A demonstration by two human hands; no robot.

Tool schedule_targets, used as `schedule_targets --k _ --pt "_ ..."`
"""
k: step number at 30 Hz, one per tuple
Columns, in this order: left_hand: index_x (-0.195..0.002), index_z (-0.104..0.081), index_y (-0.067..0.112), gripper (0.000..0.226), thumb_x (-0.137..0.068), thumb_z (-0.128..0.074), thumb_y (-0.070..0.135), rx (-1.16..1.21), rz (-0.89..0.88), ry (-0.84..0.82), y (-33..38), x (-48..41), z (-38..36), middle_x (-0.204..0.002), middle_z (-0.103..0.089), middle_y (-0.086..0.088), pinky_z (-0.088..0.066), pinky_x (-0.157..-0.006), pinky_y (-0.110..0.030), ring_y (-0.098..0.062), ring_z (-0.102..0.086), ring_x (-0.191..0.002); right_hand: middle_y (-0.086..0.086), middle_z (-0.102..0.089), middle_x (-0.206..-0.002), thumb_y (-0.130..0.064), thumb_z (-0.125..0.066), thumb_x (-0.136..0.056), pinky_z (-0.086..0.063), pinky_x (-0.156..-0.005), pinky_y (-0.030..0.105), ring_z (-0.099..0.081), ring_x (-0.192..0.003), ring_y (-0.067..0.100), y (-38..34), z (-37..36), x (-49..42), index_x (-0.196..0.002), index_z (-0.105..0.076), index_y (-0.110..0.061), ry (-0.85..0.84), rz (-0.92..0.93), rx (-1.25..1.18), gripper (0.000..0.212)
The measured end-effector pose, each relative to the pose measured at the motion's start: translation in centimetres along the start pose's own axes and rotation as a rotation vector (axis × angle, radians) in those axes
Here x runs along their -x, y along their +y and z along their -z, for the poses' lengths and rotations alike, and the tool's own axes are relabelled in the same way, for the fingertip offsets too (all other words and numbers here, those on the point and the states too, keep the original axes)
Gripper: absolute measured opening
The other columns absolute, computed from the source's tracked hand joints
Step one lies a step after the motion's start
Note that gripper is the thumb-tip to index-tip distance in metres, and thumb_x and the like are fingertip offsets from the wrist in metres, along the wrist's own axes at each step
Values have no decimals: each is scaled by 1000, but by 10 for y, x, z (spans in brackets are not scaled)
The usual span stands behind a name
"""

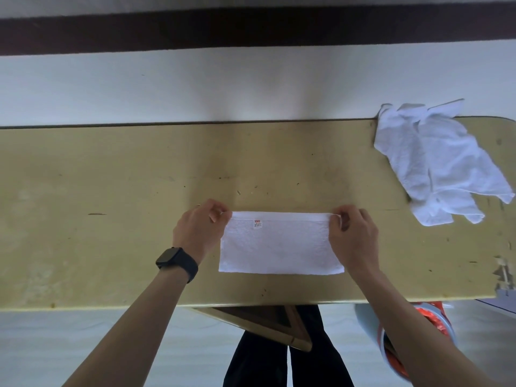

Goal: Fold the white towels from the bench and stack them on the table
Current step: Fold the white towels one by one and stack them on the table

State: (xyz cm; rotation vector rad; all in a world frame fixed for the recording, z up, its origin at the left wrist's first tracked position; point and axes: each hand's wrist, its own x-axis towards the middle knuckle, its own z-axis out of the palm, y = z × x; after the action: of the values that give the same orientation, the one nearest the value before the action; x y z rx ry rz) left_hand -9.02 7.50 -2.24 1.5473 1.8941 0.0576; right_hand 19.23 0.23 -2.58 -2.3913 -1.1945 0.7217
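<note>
Black wristwatch (175, 260), orange-blue object (427, 313), dark trousers (257, 364)

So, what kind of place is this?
Probably a plain workroom or laundry area, though that is not certain: a worn yellow table stands against a bare white wall, with a crumpled towel pile and a half-folded towel.
</note>
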Motion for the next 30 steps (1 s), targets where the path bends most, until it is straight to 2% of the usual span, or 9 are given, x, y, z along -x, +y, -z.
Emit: schedule_targets --k 4,7,9,14,18,22,25,27,30 --pt "-91 -60 38 11 -91 -55 48 -61 -31 15 1 0 0 -87 -59 20 -46 -68 -28 -5 -59 -82 3 -55 -98 -16 -56 -92 -45 -80 35 -53 -81 23 -4 0 -1 -102 -61 -17 -17 -25 -15 11" --pt "-98 -59 35 16 -94 -52 49 -108 -106 49 -2 5 0 -97 -57 17 -51 -70 -32 -14 -62 -79 10 -50 -122 -17 -59 -94 -45 -93 37 -55 -102 26 -8 3 15 -121 -57 -13 55 31 -19 28" --pt "-103 -58 32 19 -96 -51 48 -136 -153 64 -6 7 -1 -103 -56 14 -54 -71 -35 -19 -64 -79 10 -54 -114 -16 -61 -92 -44 -89 36 -54 -102 27 -14 0 39 -121 -58 -10 130 134 13 29" --pt "-101 -59 29 17 -96 -51 44 -196 -138 44 -13 14 -1 -104 -58 13 -54 -71 -34 -18 -64 -86 4 -55 -116 -31 -50 -98 -41 -79 33 -55 -95 24 -35 -23 58 -123 -54 -16 -182 -23 131 30" --pt "-88 -59 32 20 -92 -50 50 -126 48 -39 -10 34 -3 -97 -59 16 -50 -78 -31 -15 -63 -89 9 -56 -130 -31 -50 -96 -42 -93 44 -51 -117 31 -54 -39 13 -131 -54 -12 -48 218 348 39" --pt "-83 -63 32 28 -93 -44 50 -225 55 -157 8 68 -15 -97 -59 11 -46 -72 -30 -23 -63 -85 0 -36 -158 -29 -47 -97 -23 -119 47 -28 -148 21 -66 -57 -5 -146 -43 -15 -177 479 408 51" --pt "-88 -60 24 31 -94 -43 50 -279 45 -133 12 82 -31 -97 -61 4 -48 -74 -33 -25 -62 -86 0 -30 -162 -29 -41 -100 -17 -123 47 -19 -152 18 -57 -55 10 -147 -42 -16 -185 616 411 49" --pt "-89 -53 20 28 -93 -47 47 -376 -131 43 3 86 -42 -98 -64 0 -47 -73 -34 -26 -61 -89 2 -38 -158 -31 -42 -101 -24 -120 48 -27 -150 19 -38 -46 31 -141 -51 -15 -118 656 344 45" --pt "-106 -63 19 29 -86 -61 40 -361 -633 227 -20 87 -57 -118 -66 -5 -51 -85 -39 -27 -61 -105 5 -36 -159 -31 -46 -101 -30 -117 51 -28 -149 21 11 -35 70 -144 -51 -10 -138 778 340 48"
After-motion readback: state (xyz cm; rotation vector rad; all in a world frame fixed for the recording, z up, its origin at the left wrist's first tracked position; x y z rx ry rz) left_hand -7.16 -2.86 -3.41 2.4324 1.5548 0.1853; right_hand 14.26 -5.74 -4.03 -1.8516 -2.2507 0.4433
